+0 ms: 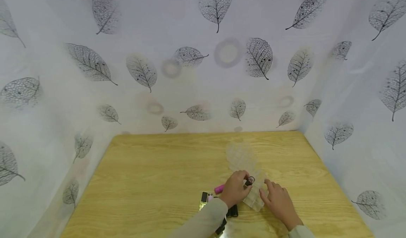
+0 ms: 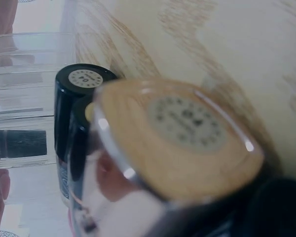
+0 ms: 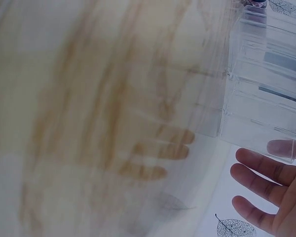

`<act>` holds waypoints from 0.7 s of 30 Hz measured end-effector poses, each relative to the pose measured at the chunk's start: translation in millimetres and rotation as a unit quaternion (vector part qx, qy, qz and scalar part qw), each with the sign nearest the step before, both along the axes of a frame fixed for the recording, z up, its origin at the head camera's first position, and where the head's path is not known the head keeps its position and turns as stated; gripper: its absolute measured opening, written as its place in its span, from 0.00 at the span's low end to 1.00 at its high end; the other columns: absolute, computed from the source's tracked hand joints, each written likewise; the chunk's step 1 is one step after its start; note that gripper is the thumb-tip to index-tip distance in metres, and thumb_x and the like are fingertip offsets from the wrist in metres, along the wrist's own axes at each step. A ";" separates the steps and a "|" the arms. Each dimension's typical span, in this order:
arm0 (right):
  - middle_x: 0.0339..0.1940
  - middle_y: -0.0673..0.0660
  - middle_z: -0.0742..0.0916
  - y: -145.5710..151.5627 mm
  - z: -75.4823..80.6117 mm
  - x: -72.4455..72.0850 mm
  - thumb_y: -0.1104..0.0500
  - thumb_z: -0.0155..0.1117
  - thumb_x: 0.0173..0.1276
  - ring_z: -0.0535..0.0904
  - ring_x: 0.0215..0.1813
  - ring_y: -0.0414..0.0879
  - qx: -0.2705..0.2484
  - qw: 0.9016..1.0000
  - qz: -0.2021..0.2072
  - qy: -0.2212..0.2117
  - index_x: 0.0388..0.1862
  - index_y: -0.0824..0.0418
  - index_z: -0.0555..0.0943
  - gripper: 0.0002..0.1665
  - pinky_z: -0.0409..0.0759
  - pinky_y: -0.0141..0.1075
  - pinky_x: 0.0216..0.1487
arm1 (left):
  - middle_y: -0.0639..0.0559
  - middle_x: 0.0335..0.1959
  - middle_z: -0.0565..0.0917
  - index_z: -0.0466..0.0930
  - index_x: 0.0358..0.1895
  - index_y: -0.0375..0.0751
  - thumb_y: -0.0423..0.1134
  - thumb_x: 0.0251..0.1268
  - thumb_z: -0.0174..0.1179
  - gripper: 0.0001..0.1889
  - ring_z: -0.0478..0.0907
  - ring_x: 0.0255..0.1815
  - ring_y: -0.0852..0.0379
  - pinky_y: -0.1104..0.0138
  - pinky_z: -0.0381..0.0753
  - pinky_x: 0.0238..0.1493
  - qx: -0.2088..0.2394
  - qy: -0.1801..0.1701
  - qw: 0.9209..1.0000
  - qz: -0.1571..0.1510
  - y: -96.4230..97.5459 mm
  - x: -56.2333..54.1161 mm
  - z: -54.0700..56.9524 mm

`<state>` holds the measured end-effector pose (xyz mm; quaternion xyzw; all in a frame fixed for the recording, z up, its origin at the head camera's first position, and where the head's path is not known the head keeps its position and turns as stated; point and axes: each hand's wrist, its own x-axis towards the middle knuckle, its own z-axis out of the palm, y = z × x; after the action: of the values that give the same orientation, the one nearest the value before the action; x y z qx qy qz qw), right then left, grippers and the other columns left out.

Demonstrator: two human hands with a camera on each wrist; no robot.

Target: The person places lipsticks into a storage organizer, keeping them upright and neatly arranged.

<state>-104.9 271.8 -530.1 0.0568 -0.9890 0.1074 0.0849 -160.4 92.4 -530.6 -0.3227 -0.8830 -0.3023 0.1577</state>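
Observation:
A clear acrylic organizer [image 1: 242,157] with many square compartments lies slantwise on the wooden table. Over its near half, my left hand [image 1: 235,188] pinches a short dark lipstick tube [image 1: 248,183], whose round, patterned end points up and to the right. My right hand [image 1: 279,199] is at the organizer's right side, fingers extended. In the right wrist view its thumb shows through the clear wall [image 3: 256,133], while the other fingers are spread beside the corner. A dark block [image 2: 19,143] shows through the organizer in the left wrist view.
Beside my left wrist lie a pink tube [image 1: 219,189], a gold-and-black tube [image 1: 203,200] and black tubes [image 1: 232,211]. Close to the left wrist camera stand a label-bottomed lipstick [image 2: 177,138] and a black tube [image 2: 84,79]. Leaf-printed cloth [image 1: 190,90] surrounds the table [image 1: 152,167].

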 end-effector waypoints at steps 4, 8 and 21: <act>0.27 0.53 0.81 0.5 -0.4 0.2 0.49 0.57 0.67 0.78 0.33 0.50 0.005 1.000 0.000 -0.002 0.52 0.65 0.74 0.23 0.78 0.49 0.35 | 0.58 0.33 0.80 0.76 0.38 0.47 0.43 0.53 0.69 0.13 0.76 0.35 0.66 0.80 0.75 0.38 -0.009 0.005 1.000 0.006 -0.1 1.2 1.5; 0.30 0.55 0.82 0.5 -0.1 0.0 0.49 0.57 0.67 0.79 0.34 0.52 0.007 1.000 0.000 -0.001 0.51 0.65 0.74 0.23 0.78 0.49 0.36 | 0.58 0.34 0.81 0.77 0.40 0.46 0.42 0.52 0.69 0.14 0.76 0.36 0.65 0.80 0.76 0.38 -0.007 0.007 1.000 0.009 0.2 1.7 1.6; 0.30 0.57 0.83 -0.9 -1.8 -1.1 0.48 0.57 0.67 0.80 0.34 0.53 0.008 1.000 -0.008 0.000 0.51 0.65 0.74 0.23 0.78 0.50 0.35 | 0.57 0.44 0.77 0.77 0.46 0.48 0.45 0.54 0.67 0.16 0.76 0.43 0.63 0.77 0.78 0.42 -0.015 -0.012 1.000 0.020 -17.7 8.4 10.3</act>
<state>-106.0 270.8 -531.9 0.0493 -0.9902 0.0991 0.0849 -151.9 74.7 -520.3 -0.3037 -0.8953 -0.2900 0.1485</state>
